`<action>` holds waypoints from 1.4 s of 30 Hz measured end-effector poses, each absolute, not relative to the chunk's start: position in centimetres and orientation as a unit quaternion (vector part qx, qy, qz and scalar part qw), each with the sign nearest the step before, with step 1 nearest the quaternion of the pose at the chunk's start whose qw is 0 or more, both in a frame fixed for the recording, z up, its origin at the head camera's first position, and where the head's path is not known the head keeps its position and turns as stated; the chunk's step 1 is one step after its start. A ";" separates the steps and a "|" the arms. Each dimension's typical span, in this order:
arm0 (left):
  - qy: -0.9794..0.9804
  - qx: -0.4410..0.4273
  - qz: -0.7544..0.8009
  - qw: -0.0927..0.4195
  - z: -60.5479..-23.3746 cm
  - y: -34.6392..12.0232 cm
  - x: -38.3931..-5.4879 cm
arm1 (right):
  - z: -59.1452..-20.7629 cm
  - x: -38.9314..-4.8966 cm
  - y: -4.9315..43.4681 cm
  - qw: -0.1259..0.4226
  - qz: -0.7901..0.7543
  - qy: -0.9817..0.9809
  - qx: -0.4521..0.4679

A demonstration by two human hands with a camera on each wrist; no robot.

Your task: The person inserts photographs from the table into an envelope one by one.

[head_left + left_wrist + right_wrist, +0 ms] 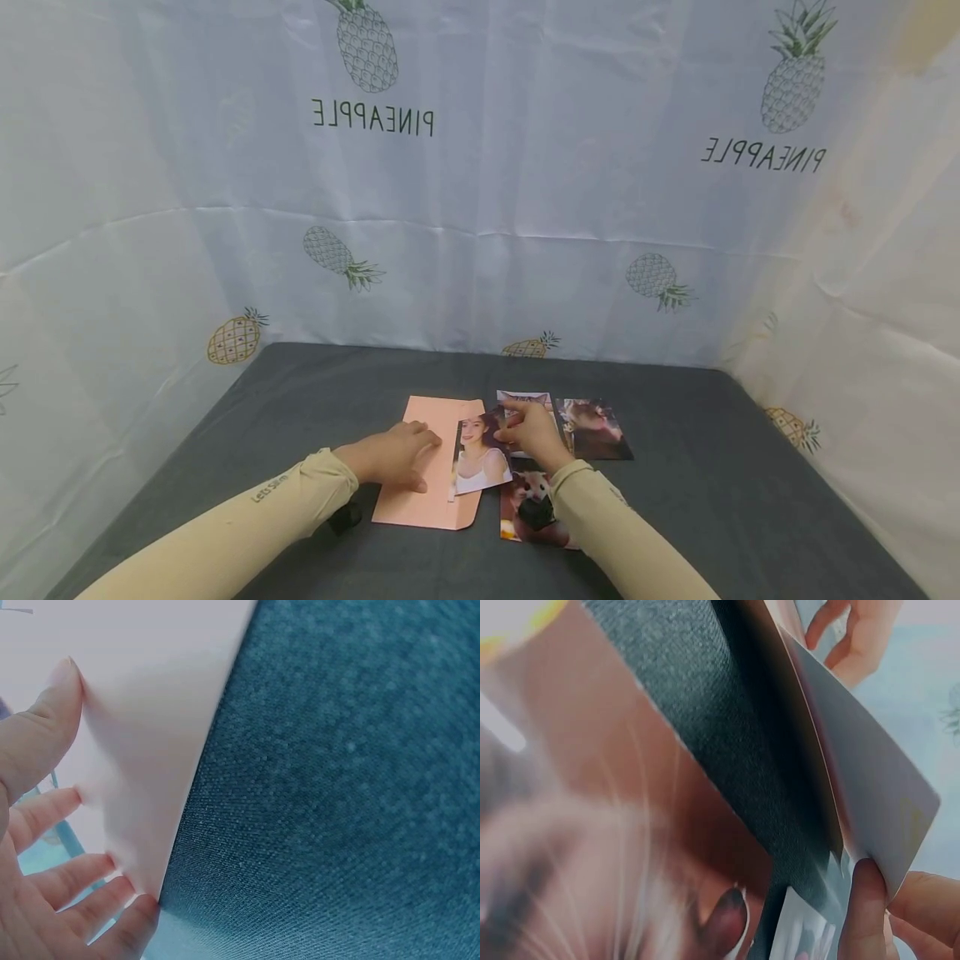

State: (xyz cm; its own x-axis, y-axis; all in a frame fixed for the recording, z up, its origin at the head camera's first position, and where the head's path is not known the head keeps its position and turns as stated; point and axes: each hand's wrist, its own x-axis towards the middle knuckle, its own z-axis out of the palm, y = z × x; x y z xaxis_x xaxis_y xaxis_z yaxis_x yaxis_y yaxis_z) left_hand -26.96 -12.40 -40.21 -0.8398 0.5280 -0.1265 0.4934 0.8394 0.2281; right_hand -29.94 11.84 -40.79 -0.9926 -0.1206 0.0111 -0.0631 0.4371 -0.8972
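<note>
Portrait (480, 463) extends left from the right-hand grip (534, 432) pinching its edge, partly over the envelope (420, 505).

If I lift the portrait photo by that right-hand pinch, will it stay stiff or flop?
Probably fairly stiff: in the right wrist view the portrait photo extends nearly flat from the right hand. It's likely light, since its visible edge looks thin. It may swivel or dip at the far end, as the pinch sits near one corner.
</note>
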 end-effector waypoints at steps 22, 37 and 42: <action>0.955 0.266 0.094 0.091 -40.1 -12.4 -27.0 | -40.7 -28.8 11.9 0.079 -0.541 0.836 -0.052; 0.954 0.268 0.099 0.086 -40.1 -12.5 -26.6 | -40.3 -26.4 12.3 0.093 -0.532 0.837 -0.088; 0.953 0.275 0.103 0.081 -40.1 -12.5 -26.6 | -40.3 -26.4 11.8 0.097 -0.535 0.834 -0.093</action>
